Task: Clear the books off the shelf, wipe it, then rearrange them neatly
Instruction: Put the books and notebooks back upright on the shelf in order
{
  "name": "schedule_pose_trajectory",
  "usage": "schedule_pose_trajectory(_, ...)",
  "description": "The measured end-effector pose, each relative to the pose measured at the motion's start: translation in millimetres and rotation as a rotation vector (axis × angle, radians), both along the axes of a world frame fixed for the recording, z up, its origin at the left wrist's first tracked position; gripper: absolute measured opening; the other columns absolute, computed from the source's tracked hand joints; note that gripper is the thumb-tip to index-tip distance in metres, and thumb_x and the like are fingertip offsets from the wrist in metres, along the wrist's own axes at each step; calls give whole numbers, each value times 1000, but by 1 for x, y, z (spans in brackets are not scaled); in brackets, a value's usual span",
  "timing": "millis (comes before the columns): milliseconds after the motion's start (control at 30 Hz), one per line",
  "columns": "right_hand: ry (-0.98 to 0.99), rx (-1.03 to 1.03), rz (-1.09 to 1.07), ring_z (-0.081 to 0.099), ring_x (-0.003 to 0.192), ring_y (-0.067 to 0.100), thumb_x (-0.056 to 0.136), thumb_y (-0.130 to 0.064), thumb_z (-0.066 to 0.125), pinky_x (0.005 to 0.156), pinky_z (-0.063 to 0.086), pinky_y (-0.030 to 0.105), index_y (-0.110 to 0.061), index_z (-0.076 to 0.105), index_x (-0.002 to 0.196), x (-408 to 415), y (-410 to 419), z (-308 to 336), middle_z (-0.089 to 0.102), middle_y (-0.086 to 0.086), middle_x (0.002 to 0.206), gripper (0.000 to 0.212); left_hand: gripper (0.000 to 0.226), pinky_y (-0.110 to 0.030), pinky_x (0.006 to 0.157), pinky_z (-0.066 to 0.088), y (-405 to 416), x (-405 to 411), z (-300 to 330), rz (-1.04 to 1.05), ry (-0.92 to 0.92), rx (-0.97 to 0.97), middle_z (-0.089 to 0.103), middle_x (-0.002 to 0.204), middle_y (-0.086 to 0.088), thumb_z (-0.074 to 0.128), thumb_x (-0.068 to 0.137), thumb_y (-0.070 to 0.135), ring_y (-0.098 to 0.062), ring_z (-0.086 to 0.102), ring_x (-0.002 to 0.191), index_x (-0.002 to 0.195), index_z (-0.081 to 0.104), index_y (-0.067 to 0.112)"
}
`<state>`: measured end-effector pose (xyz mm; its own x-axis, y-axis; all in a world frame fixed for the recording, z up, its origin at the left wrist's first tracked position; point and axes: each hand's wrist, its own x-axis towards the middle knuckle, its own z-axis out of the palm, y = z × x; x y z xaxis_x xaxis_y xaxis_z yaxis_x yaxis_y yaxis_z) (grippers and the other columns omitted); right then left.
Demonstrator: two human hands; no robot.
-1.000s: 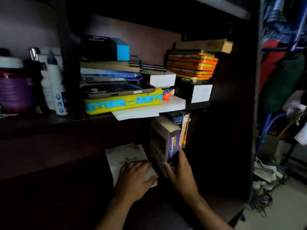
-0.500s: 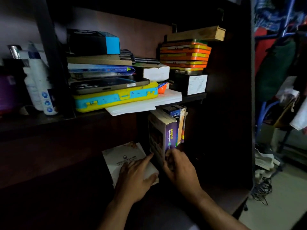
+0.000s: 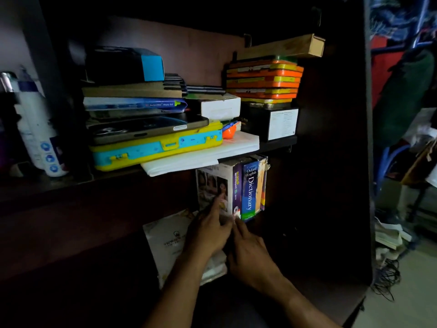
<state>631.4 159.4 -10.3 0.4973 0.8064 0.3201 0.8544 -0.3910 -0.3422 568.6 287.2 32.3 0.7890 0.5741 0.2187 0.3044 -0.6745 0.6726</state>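
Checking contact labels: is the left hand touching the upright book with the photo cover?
Touching. The head view shows the left hand with fingers laid against the photo cover of the upright book, no gap visible.

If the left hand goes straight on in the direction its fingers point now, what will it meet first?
Probably the thick book with the photo cover: the left hand points up and into the shelf, fingers already at that cover. Depth is dim, so contact is uncertain.

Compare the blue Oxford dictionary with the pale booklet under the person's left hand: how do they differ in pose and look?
The Oxford dictionary stands upright, spine out; the pale booklet lies flat, cover up. The dictionary is thick and blue; the booklet is thin and whitish. The left hand reaches over the booklet; no hand covers the dictionary. Both sit on the lower shelf.
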Motion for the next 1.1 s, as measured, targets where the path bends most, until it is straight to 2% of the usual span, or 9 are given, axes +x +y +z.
schedule_pose_trajectory(133, -3, -42, 26, 20, 152, 9, 95, -26, 46, 119, 18, 35, -22, 6, 163, 3, 1, -3, 21, -2, 167, 79, 66, -30, 112, 35, -13, 7, -27, 30, -114, -115, 36, 162, 2, 46, 106, 42, -24, 43, 143, 159, 7, 50)
schedule_pose_trajectory(333, -10, -23, 45, 21, 151, 7, 98, -33, 45, 118, 18, 38, -24, 14, 162, 7, 1, -8, 24, -6, 166, 71, 67, -25, 116, 22, -14, 7, -33, 32, -122, 18, 19, 168, 8, 43, 107, 40, -16, 25, 152, 161, 3, 41)
schedule_pose_trajectory(500, 17, -20, 48, 16, 154, 10, 99, -32, 44, 120, 19, 37, -24, 11, 163, 8, 2, -5, 14, -3, 169, 72, 67, -30, 118, 26, -12, 4, -31, 34, -149, -10, 25, 167, 7, 45, 105, 46, -18, 29, 151, 160, 6, 45)
schedule_pose_trajectory(600, 46, 21, 43, 25, 150, 16, 96, -29, 48, 119, 27, 39, -27, 23, 160, 8, 1, -2, 25, -3, 165, 69, 67, -29, 115, 28, -15, 2, -30, 39, -169, -1, 27, 166, 7, 46, 104, 49, -18, 31, 150, 159, 10, 45)
schedule_pose_trajectory(733, 66, 58, 39, 41, 137, 18, 97, -30, 51, 112, 39, 39, -28, 39, 152, 7, 0, 1, 39, -5, 152, 57, 70, -32, 109, 39, -12, 3, -33, 41, -223, 9, 31, 164, 9, 51, 101, 53, -16, 45, 141, 158, 10, 49)
schedule_pose_trajectory(933, 103, 64, 39, 44, 129, 15, 100, -34, 52, 109, 42, 37, -27, 44, 148, 7, 0, 2, 44, -4, 145, 50, 71, -35, 106, 43, -17, 1, -29, 73, -207, 28, 34, 162, 4, 51, 100, 56, -19, 49, 137, 158, 11, 47)
schedule_pose_trajectory(1000, 113, 63, 43, 45, 129, 16, 100, -35, 54, 109, 43, 37, -25, 42, 150, 7, 0, 1, 46, -3, 146, 53, 61, -37, 97, 49, -23, -3, -18, 157, -141, 231, 49, 153, 0, 48, 102, 53, -24, 56, 129, 156, 26, 39)
schedule_pose_trajectory(1033, 127, 84, 44, 46, 130, 16, 99, -34, 56, 110, 43, 36, -24, 41, 151, 9, 0, 2, 46, -2, 146, 55, 51, -35, 88, 51, -28, -5, -10, 185, -107, 365, 58, 143, 0, 47, 103, 51, -25, 61, 120, 150, 37, 35)
schedule_pose_trajectory(1100, 178, 148, 44, 46, 130, 16, 97, -30, 61, 108, 43, 30, -22, 45, 149, 3, -8, 9, 49, -1, 143, 55, 31, -29, 69, 41, -47, -15, 8, 204, -52, 474, 68, 123, 3, 44, 103, 47, -22, 66, 104, 129, 52, 32)
